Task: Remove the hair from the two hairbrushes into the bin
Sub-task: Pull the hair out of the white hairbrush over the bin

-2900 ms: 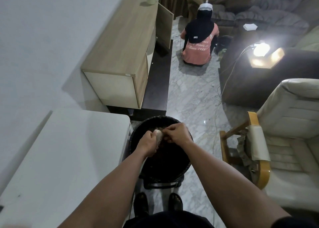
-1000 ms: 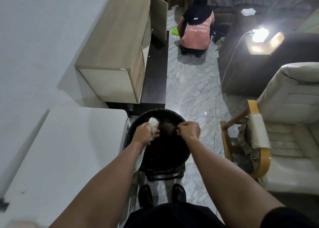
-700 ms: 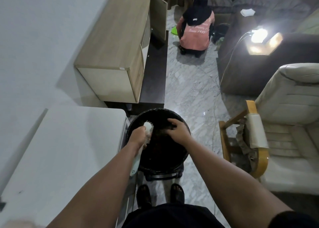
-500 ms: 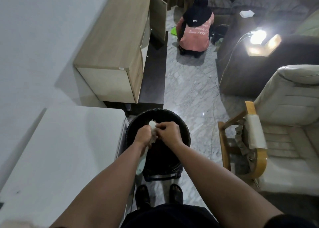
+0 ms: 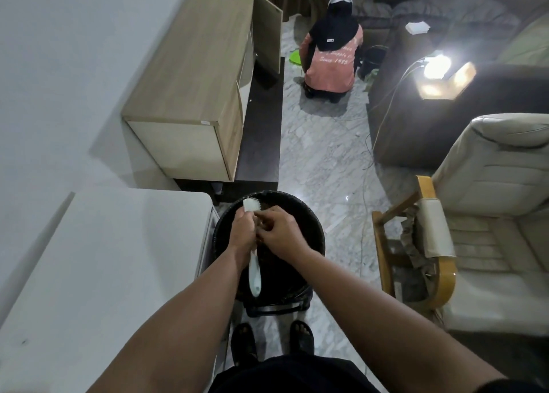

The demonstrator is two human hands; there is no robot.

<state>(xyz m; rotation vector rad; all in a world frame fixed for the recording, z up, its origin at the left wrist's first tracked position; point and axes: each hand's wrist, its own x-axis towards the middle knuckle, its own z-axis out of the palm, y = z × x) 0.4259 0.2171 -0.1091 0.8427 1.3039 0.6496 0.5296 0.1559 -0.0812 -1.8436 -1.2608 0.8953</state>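
The hairbrush (image 5: pixel 255 269) is being presented as white plastic, smooth and slightly glossy along the handle; the bin (image 5: pixel 312 229) is being seen as black, lined with a thin, faintly shiny plastic bag; the floor (image 5: pixel 320 160) is being shown as polished grey-veined marble, with light being reflected; the cabinet (image 5: pixel 190 65) is being displayed in pale matt wood-grain finish; the table (image 5: pixel 104 259) is being rendered as a smooth white matt surface; the armchair (image 5: pixel 499 190) is being shown in cream leather-like upholstery, with a glossy varnished wooden arm (image 5: pixel 445 276).
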